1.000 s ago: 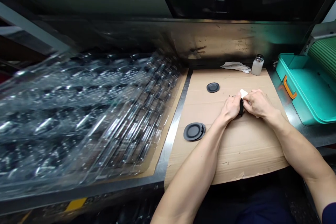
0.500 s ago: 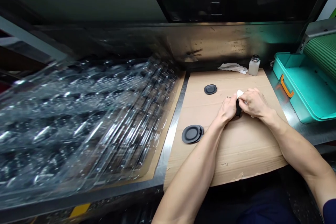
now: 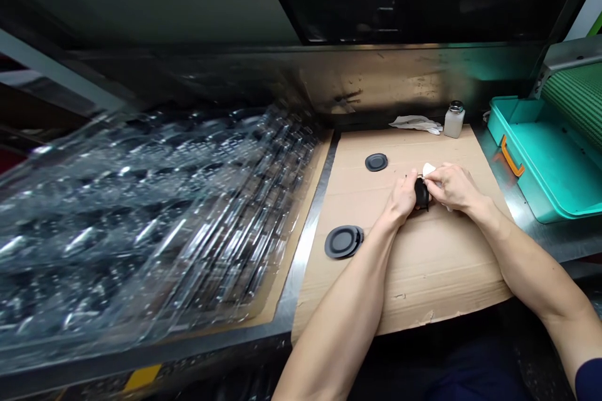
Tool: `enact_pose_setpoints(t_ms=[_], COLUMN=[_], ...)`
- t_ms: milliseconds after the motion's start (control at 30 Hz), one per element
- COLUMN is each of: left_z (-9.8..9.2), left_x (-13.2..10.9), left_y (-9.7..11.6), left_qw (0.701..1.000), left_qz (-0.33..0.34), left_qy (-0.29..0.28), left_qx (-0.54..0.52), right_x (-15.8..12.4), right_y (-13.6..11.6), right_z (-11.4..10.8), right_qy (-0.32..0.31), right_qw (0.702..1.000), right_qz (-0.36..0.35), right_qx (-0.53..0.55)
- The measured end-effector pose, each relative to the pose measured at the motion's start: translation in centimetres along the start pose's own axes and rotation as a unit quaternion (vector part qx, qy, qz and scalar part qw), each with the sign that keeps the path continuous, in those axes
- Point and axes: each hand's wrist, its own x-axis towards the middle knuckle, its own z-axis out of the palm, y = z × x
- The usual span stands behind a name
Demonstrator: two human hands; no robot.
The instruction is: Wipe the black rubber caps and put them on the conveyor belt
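Observation:
Above the cardboard sheet (image 3: 451, 263), my left hand (image 3: 402, 197) is closed on a small black part (image 3: 422, 193), partly hidden by the fingers. My right hand (image 3: 452, 186) pinches a white cloth (image 3: 427, 169) against the upper edge of that part. More of the cloth shows below the right fingers. A dark oval disc (image 3: 376, 162) lies flat on the cardboard beyond my left hand. Nearer my left forearm, dark oval discs (image 3: 343, 242) lie overlapping.
Clear plastic blister trays (image 3: 188, 219) fill the left side of the metal bench. At the back of the cardboard are a white glove (image 3: 416, 124) and a pump bottle (image 3: 454, 119). A teal bin (image 3: 555, 182) with an orange handle stands right, beside a green ribbed surface (image 3: 578, 91).
My hands have come slightly apart, so more of the black part shows between them. The cloth stays in my right hand, at the part's upper edge.

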Motion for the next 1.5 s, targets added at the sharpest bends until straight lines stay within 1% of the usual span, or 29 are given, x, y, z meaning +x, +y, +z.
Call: enact_pose_setpoints(t_ms=[67, 133, 233, 300, 367, 433, 533, 600, 700, 733, 767, 900, 933, 967, 1067, 1100, 1133, 1200, 1233, 1267, 1300, 1333, 1400, 1467, 1500], left_z=[-0.3, -0.7, -1.1, -1.2, -1.1, -0.8, 0.1, 1.0, 2.0, 2.1, 2.1, 1.5, 1.4, 1.4, 1.6, 1.8, 1.9, 2.0, 2.0, 1.9, 1.9, 1.8, 1.7, 1.5, 1.4], left_x=[-0.1, -0.2, -0.2, -0.2, -0.1, 0.0, 0.0, -0.1, -0.4, -0.5, -0.6, -0.7, -0.6, -0.6, -0.2, -0.1, 0.0, 0.2, 0.2, 0.2, 0.2, 0.1, -0.1, -0.2, -0.2], left_y=[0.7, 1.7, 2.8, 3.1, 3.0, 2.6, 1.8, 1.3, 0.9, 0.8, 0.9, 1.1, 1.1, 1.0, 0.7, 0.6, 0.5, 0.4, 0.4, 0.5, 0.5, 0.5, 0.7, 0.9, 1.0], left_qw=[0.998, 0.990, 0.964, 0.954, 0.954, 0.959, 0.964, 0.965, 0.963, 0.961, 0.960, 0.963, 0.964, 0.965, 0.964, 0.963, 0.964, 0.963, 0.962, 0.961, 0.961, 0.963, 0.970, 0.976, 0.977], left_qz=[-0.017, -0.059, -0.140, -0.159, -0.151, -0.131, -0.093, -0.075, -0.046, -0.035, -0.028, -0.025, -0.024, -0.020, -0.011, -0.009, -0.010, -0.016, -0.017, -0.020, -0.023, -0.025, -0.030, -0.038, -0.042], left_qy=[-0.001, -0.009, -0.021, -0.023, -0.025, -0.028, -0.020, -0.015, -0.020, -0.020, -0.018, -0.010, -0.004, 0.003, 0.021, 0.025, 0.028, 0.033, 0.041, 0.046, 0.044, 0.034, -0.001, -0.036, -0.041], left_qx=[-0.058, -0.129, -0.224, -0.252, -0.257, -0.251, -0.249, -0.251, -0.265, -0.273, -0.280, -0.269, -0.265, -0.263, -0.267, -0.267, -0.266, -0.267, -0.271, -0.273, -0.272, -0.266, -0.240, -0.213, -0.206], right_x=[0.0, 0.1, 0.2, 0.3, 0.3, 0.2, 0.1, 0.1, 0.0, -0.1, -0.3, -0.7, -0.7, -0.6, -0.1, 0.0, 0.1, 0.0, -0.1, -0.2, -0.2, -0.2, -0.1, 0.1, 0.2], right_y=[0.3, 0.6, 0.9, 0.8, 0.5, 0.0, -1.2, -2.1, -3.2, -3.5, -3.7, -3.9, -3.8, -3.7, -3.3, -3.2, -3.1, -3.0, -2.8, -2.6, -2.4, -2.0, -1.2, -0.4, -0.1], right_z=[0.3, 0.4, 0.2, -0.1, -0.1, 0.1, 0.9, 1.4, 2.0, 2.1, 2.1, 2.1, 2.1, 2.2, 2.1, 2.0, 1.9, 1.8, 1.8, 1.7, 1.7, 1.7, 1.6, 1.4, 1.2], right_qy=[0.026, 0.080, 0.167, 0.195, 0.192, 0.171, 0.148, 0.152, 0.175, 0.174, 0.164, 0.081, 0.070, 0.068, 0.097, 0.100, 0.093, 0.061, 0.047, 0.040, 0.045, 0.060, 0.099, 0.140, 0.159], right_qw=[0.998, 0.990, 0.965, 0.957, 0.959, 0.963, 0.969, 0.972, 0.970, 0.971, 0.973, 0.981, 0.982, 0.984, 0.988, 0.988, 0.988, 0.989, 0.990, 0.992, 0.994, 0.994, 0.989, 0.980, 0.975], right_qz=[-0.007, -0.007, 0.026, 0.048, 0.061, 0.066, 0.051, 0.043, 0.071, 0.073, 0.062, -0.058, -0.069, -0.063, 0.004, 0.013, 0.005, -0.036, -0.044, -0.036, -0.010, 0.024, 0.077, 0.099, 0.105], right_qx=[0.048, 0.117, 0.201, 0.211, 0.201, 0.198, 0.192, 0.175, 0.153, 0.150, 0.151, 0.164, 0.161, 0.153, 0.120, 0.117, 0.120, 0.128, 0.124, 0.114, 0.098, 0.083, 0.072, 0.096, 0.114])
